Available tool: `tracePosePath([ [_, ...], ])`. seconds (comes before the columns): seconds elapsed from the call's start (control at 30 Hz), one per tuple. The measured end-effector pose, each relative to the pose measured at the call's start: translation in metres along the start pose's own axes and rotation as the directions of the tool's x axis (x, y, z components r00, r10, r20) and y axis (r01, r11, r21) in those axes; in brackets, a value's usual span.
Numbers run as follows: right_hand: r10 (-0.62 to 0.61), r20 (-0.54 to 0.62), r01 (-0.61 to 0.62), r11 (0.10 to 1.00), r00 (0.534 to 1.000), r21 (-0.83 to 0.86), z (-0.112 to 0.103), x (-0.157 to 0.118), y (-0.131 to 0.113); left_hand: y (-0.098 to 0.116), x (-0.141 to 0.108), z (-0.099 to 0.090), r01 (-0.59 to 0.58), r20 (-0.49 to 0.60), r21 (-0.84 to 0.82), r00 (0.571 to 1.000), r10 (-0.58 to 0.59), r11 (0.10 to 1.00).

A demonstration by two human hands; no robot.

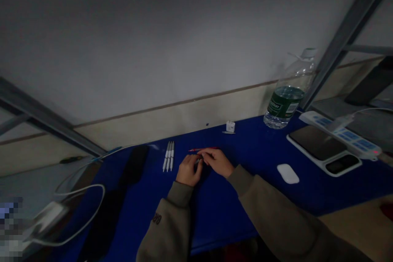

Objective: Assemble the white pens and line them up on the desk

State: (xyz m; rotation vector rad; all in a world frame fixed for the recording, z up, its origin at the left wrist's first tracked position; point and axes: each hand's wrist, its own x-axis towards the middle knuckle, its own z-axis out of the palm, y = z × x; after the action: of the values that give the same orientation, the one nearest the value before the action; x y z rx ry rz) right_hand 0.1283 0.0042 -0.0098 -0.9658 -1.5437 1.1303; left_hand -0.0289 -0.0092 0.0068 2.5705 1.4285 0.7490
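My left hand (188, 170) and my right hand (217, 162) meet over the middle of the blue table (221, 208), both with curled fingers. A small pale, slim piece (198, 161) shows between the left thumb and fingers, mostly hidden; its kind is unclear. The right thumb and fingertips pinch close beside it, and what they hold cannot be seen. Just behind the hands lies a red pen (196, 149). To the left, three white pens (168, 156) lie side by side, tips toward the wall.
A small white cube (230, 126) and a short silvery piece (229, 132) lie by the wall. On the right are a large water bottle (285, 94), a white oval case (287, 173), a scale-like device (322, 149) and a power strip (357, 139). White cable (102, 200) loops at left.
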Motion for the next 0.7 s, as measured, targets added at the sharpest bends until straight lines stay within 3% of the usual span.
tracePosePath([
  [0.27, 0.054, -0.119, -0.045, 0.996, 0.991, 0.075, 0.001, -0.007, 0.008, -0.015, 0.003, 0.008, -0.075, 0.013, -0.017, 0.997, 0.076, 0.997],
  [0.57, 0.147, -0.153, -0.136, 0.987, 0.977, 0.081, 0.004, -0.008, 0.005, -0.013, 0.000, 0.008, 0.145, 0.006, -0.029, 0.989, -0.145, 0.989],
  [0.7, 0.158, -0.115, -0.155, 0.987, 0.981, 0.032, 0.005, -0.009, 0.007, -0.014, -0.005, 0.013, 0.106, -0.015, 0.042, 0.994, -0.106, 0.993],
])
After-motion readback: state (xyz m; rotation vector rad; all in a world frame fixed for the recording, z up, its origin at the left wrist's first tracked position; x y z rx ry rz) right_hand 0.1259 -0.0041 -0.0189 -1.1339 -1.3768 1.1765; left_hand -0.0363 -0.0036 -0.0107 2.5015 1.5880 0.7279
